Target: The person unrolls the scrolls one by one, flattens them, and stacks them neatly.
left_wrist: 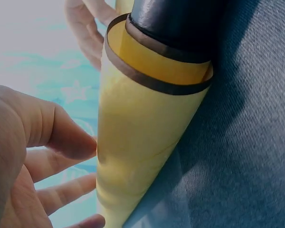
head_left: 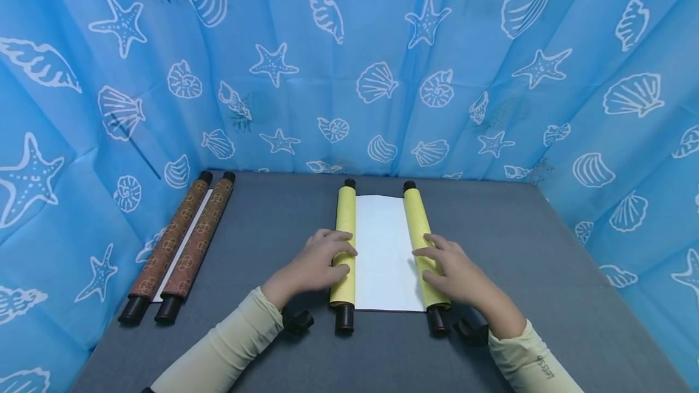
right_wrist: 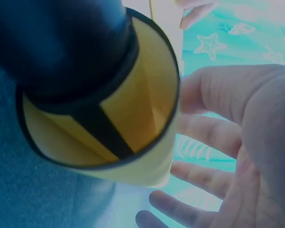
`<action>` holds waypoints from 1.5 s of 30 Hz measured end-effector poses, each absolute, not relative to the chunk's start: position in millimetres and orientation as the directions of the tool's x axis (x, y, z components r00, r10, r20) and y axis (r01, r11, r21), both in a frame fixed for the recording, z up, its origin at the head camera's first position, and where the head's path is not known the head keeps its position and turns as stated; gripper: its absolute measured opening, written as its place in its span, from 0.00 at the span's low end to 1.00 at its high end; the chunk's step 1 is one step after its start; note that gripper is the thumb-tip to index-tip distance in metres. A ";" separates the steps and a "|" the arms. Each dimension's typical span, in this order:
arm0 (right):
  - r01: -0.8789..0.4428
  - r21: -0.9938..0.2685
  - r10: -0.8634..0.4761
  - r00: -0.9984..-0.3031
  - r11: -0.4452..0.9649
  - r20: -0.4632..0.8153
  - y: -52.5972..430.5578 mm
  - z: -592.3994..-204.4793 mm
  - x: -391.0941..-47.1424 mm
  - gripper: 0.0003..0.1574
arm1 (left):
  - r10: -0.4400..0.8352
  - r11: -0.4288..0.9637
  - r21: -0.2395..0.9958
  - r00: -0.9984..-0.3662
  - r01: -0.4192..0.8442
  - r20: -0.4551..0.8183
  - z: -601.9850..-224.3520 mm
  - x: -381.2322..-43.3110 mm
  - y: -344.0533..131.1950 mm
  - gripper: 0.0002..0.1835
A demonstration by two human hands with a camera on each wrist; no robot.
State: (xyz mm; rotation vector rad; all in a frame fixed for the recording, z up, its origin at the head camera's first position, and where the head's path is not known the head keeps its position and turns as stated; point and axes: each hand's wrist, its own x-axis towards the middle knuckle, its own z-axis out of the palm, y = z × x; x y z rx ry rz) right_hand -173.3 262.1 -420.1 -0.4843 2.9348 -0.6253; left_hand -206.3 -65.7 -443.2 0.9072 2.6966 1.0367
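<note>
A yellow hanging scroll with dark roller ends lies partly unrolled on the grey table, its white sheet showing between a left roll and a right roll. On the left roll rests my left hand, thumb and fingertips touching its surface with the fingers spread. My right hand lies over the right roll in the same loose way. In the left wrist view, the thumb meets the yellow paper near its dark-edged end. Spread fingers touch or nearly touch the other roll in the right wrist view.
A second scroll, brown with a flower pattern and black roller ends, lies at the table's left side, a narrow white strip between its rolls. A blue curtain with shells and starfish stands behind and around the grey table.
</note>
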 end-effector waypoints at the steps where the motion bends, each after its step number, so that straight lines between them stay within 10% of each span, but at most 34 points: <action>1: -0.289 -0.411 -0.329 -0.944 0.865 -0.030 262.9 -420.1 -173.4 0.25 | 0.569 0.591 0.638 -0.816 0.494 0.103 -443.2 -206.5 -66.4 0.19; 45: -0.260 -0.465 -0.306 -0.952 0.846 -0.026 296.4 -417.8 -167.7 0.25 | 0.549 0.622 0.635 -0.833 0.458 0.064 -438.3 -206.3 -100.0 0.24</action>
